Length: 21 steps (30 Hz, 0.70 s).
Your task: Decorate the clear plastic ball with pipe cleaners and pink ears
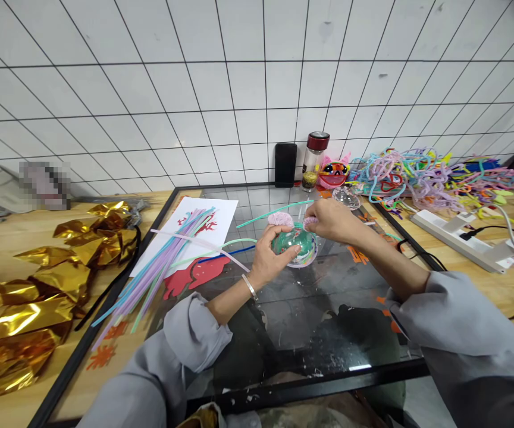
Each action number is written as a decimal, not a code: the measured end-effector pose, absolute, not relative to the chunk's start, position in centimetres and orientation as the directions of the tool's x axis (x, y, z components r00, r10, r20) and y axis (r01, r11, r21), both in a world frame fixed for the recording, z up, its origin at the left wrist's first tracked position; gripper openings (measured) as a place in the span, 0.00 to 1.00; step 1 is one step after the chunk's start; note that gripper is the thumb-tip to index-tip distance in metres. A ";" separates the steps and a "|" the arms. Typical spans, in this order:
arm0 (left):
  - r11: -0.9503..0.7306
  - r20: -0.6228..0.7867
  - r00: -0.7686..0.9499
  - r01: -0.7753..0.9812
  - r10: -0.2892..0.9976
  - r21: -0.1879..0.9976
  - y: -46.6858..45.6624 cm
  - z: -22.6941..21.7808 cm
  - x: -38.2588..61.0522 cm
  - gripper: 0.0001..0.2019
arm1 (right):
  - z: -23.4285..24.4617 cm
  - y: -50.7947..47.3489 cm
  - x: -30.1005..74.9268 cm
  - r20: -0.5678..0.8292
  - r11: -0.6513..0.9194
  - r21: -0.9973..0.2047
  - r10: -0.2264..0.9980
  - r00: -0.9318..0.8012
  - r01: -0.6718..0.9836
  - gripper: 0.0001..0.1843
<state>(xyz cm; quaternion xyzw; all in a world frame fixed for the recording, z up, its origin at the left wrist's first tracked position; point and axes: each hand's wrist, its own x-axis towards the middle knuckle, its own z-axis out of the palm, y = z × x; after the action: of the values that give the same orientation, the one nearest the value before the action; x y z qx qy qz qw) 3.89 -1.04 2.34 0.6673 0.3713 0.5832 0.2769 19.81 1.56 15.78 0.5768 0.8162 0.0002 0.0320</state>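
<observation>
My left hand (271,254), with a bracelet at the wrist, is wrapped round the side of a clear round shell with green inside (296,239). The shell rests low over the dark glass top. A fuzzy pink rounded piece (280,220) stands at its upper left, by my left fingers. My right hand (326,219) is closed in a pinch on a second fuzzy pink piece (310,223) at the shell's upper right; my fingers partly cover it. A pale green pipe cleaner (271,214) lies just behind the shell.
Pastel pipe cleaners (168,255) lie across white paper (215,217) and a red cutout (197,274) on the left, beside gold foil (52,291). Behind stand a phone (285,165), a bottle (314,161) and a pink pig-like ornament (334,172). A power strip (462,241) with cables is at right.
</observation>
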 end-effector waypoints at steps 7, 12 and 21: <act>-0.565 0.568 0.035 0.171 0.822 0.807 -1.0 2.2 3.9 0.17 | 15.2 1.6 19.7 -0.025 0.344 0.054 0.939 -0.343 0.937 0.16; -0.571 0.573 0.035 0.154 0.819 0.806 -1.0 2.2 3.9 0.17 | 15.0 1.5 19.6 -0.024 0.352 0.058 0.936 -0.351 0.934 0.16; -0.575 0.576 0.043 0.153 0.816 0.804 -1.0 2.2 3.9 0.17 | 15.4 0.9 18.9 -0.043 0.338 0.103 0.941 -0.335 0.935 0.17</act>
<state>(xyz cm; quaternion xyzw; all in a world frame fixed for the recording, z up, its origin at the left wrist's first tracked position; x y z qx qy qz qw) 3.94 -1.05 2.22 0.6648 0.3647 0.5879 0.2819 18.88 0.85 15.40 0.5746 0.8165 0.0298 0.0474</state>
